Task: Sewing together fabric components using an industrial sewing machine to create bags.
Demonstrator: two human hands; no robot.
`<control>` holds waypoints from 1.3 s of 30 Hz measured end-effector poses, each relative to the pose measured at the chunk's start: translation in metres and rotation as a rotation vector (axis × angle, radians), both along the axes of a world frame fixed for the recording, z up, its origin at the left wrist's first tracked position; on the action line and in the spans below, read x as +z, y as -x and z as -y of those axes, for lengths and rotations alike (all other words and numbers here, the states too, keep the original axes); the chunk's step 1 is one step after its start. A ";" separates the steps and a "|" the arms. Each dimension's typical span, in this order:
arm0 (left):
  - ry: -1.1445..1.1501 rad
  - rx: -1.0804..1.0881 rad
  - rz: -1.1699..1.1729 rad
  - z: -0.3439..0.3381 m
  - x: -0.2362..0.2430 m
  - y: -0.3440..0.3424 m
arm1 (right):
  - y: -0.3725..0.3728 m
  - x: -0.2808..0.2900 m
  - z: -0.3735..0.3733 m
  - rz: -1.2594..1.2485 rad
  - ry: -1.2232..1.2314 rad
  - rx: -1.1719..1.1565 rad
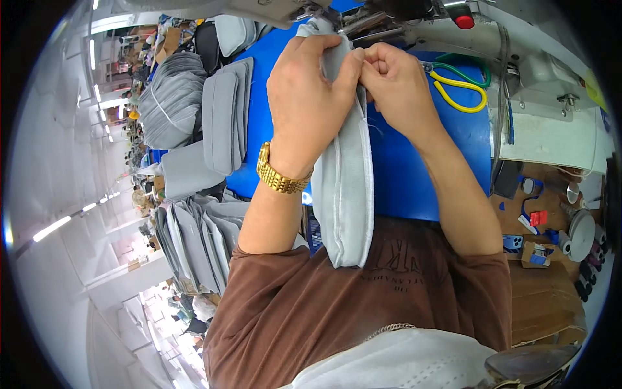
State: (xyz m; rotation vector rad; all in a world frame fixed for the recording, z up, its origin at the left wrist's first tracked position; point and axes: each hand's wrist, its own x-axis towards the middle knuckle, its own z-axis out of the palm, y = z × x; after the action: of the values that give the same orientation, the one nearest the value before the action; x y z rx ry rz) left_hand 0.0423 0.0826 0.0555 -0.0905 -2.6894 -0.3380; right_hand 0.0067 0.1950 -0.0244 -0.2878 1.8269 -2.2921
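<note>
Item: grey strip, long and padded, with a pale ridge along its length and a pale right edge. Laid lengthwise over the blue table, its far end up by the machine, its near end past the table's near edge and before the brown shirt.

Left hand: on the left side of the strip, laid over it near the far end. Thumb and forefinger apart, grey cloth visible between them; thumb tip at the strip's right edge, next to the right hand. Other fingers hidden; cannot be told whether they close on the cloth. Gold watch at the wrist.

Right hand: at the strip's right edge, just beside the left thumb. Fingers curled, thumb and forefinger together; what lies between the tips, if anything, cannot be made out.

Strip relative to grip: both hands at its far portion; the longer part runs free below them, toward the body.

Right of the hands: scissors, one yellow and one green handle, on the table. Above: red button on the machine.

Left of the table: tied bundle of grey pieces; flat panels, stitched, overlapping; lower stack, pieces on edge.
</note>
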 end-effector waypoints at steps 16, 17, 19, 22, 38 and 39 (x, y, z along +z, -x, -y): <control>0.077 0.000 -0.018 -0.002 0.012 -0.001 | -0.017 -0.008 -0.006 0.222 0.512 0.262; 0.077 0.010 -0.021 -0.002 0.014 0.000 | -0.017 -0.009 -0.006 0.222 0.499 0.254; 0.098 0.000 -0.007 -0.005 0.014 0.002 | -0.016 -0.010 -0.006 0.224 0.488 0.247; 0.083 -0.007 -0.022 -0.008 0.011 0.008 | -0.008 -0.009 -0.005 0.208 0.502 0.254; -0.978 0.126 0.545 0.054 0.010 0.028 | -0.001 -0.012 -0.002 0.152 0.414 0.208; -0.965 0.114 0.552 0.054 0.010 0.029 | -0.001 -0.012 -0.001 0.150 0.410 0.195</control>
State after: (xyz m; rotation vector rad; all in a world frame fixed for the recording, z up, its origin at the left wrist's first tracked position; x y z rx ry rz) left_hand 0.0135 0.0290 0.0653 0.5011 -2.6752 -1.7671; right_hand 0.0078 0.1957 -0.0363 -0.3257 1.1927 -2.4528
